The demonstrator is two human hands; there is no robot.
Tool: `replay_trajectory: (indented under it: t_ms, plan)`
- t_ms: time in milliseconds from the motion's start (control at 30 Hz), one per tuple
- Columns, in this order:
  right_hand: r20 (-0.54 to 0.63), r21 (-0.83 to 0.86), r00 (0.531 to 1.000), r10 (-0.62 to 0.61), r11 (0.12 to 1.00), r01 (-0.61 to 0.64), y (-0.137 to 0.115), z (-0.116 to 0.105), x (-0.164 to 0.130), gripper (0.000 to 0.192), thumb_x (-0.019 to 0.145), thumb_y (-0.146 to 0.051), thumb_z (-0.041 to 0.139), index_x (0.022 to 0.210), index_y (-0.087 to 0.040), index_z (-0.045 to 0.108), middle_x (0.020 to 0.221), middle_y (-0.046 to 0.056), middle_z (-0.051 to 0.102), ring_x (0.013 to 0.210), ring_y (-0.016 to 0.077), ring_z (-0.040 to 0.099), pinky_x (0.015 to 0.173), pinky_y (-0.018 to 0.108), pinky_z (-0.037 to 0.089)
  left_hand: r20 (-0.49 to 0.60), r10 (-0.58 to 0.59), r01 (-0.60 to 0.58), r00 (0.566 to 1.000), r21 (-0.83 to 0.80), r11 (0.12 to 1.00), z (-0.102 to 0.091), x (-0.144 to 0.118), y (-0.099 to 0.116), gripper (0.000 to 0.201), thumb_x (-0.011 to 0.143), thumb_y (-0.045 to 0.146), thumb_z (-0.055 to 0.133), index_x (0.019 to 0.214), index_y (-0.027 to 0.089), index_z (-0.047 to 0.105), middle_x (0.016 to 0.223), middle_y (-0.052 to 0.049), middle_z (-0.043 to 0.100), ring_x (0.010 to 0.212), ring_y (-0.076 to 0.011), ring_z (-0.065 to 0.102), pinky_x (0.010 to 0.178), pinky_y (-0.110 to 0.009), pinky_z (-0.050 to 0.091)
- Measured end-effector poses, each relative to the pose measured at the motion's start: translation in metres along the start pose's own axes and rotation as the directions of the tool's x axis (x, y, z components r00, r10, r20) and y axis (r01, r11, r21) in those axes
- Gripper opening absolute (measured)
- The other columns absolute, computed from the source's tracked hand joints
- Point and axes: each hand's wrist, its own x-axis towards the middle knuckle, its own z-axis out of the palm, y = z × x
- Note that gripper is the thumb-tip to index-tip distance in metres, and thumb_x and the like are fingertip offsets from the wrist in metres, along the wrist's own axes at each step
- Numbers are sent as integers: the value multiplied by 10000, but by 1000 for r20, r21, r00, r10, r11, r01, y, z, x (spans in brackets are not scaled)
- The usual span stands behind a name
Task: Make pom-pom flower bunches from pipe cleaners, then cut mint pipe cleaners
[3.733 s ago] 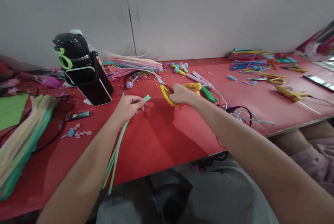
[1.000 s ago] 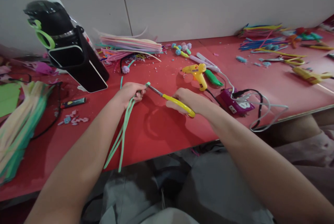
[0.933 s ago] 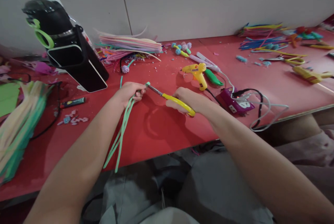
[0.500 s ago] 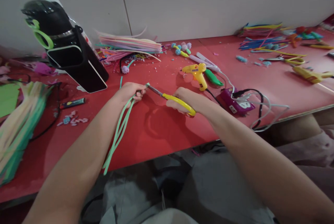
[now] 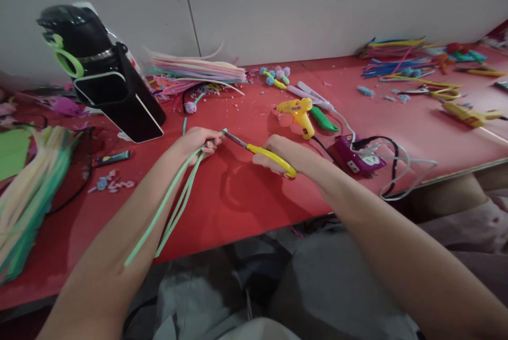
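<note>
Your left hand (image 5: 197, 140) has its fingers closed round a bunch of green pipe cleaners (image 5: 174, 203), ends trailing past the red counter (image 5: 246, 197) edge. Your right hand (image 5: 282, 153) grips yellow scissors (image 5: 260, 152) (blades at the bunch's tip). Yellow glue gun (image 5: 298, 112) sits just behind the scissors, black bottle (image 5: 99, 73) well left of them.

The tabletop (image 5: 246, 197) is a smooth red board with a dull sheen and a pale raw wood edge. The scissors (image 5: 257, 150) have bare grey metal blades and glossy yellow plastic handles. The green pipe cleaners (image 5: 174, 202) look fuzzy and matt. The glue gun (image 5: 299, 112) is shiny yellow plastic.
</note>
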Motion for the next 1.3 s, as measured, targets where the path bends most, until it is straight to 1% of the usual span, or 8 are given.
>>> replay_trajectory:
  t_ms: [233, 367, 467, 600, 767, 933, 1067, 1300]
  plan:
    - [-31, -18, 998, -50, 999, 50, 6, 6, 5, 409, 855, -213, 611, 492, -192, 425, 411, 11, 503, 357, 100, 474, 394, 246, 276, 7, 27, -27, 1000, 25, 999, -1, 1, -1, 261, 881, -30, 531, 659, 60, 635, 538, -23, 505, 342, 5, 327, 272, -83, 203]
    - [18, 73, 999, 46, 996, -48, 5, 7, 7, 441, 880, -255, 641, 498, -189, 431, 403, -1, 484, 328, 87, 452, 380, 229, 256, 7, 89, -90, 996, 89, 992, -4, -1, -4, 273, 887, -22, 524, 653, 19, 661, 541, -26, 506, 349, 0, 356, 284, -97, 202]
    - [12, 232, 998, 60, 971, -62, 9, 10, 6, 482, 879, -370, 680, 496, -191, 449, 404, -9, 472, 309, 85, 418, 357, 234, 256, -15, 149, -144, 989, 183, 972, -3, -8, -6, 248, 877, -13, 553, 665, 14, 679, 536, -31, 528, 357, -9, 375, 302, -110, 220]
    - [-15, 544, 998, 67, 838, -48, 18, 16, 8, 480, 882, -456, 675, 518, -175, 535, 470, 44, 579, 395, 120, 534, 395, 241, 390, 31, 242, -239, 970, 321, 916, 4, -20, -11, 181, 870, 66, 637, 701, 53, 699, 541, -25, 568, 370, -19, 398, 336, -125, 252]
    - [-282, 740, 959, -5, 635, 221, 17, 22, 20, 375, 829, -438, 718, 589, -181, 588, 579, 72, 651, 521, 156, 626, 509, 282, 518, 238, 322, -395, 917, 420, 817, 18, -34, -21, 174, 890, 223, 668, 771, 106, 717, 591, -12, 615, 413, -35, 451, 380, -138, 329]
    - [-405, 689, 889, -216, 568, 451, 12, 31, 30, 310, 824, -388, 681, 616, -232, 512, 500, 11, 582, 447, 141, 549, 454, 298, 472, 340, 266, -409, 902, 475, 779, 28, -46, -24, 247, 876, 284, 679, 688, 126, 655, 579, -3, 605, 409, -37, 448, 384, -151, 330]
    - [-432, 706, 863, -260, 498, 503, 11, 38, 35, 228, 776, -299, 683, 703, -251, 472, 518, -29, 587, 459, 135, 558, 468, 291, 476, 360, 202, -369, 911, 488, 791, 31, -51, -23, 218, 880, 267, 668, 718, 122, 662, 585, 0, 601, 402, -32, 429, 383, -152, 320]
    - [-398, 700, 856, -330, 494, 516, 11, 38, 34, 207, 751, -271, 678, 712, -239, 478, 566, -33, 612, 473, 130, 567, 496, 302, 468, 373, 94, -256, 923, 414, 874, 25, -47, -24, 165, 864, 229, 687, 754, 106, 695, 557, 0, 575, 380, -26, 402, 358, -142, 288]
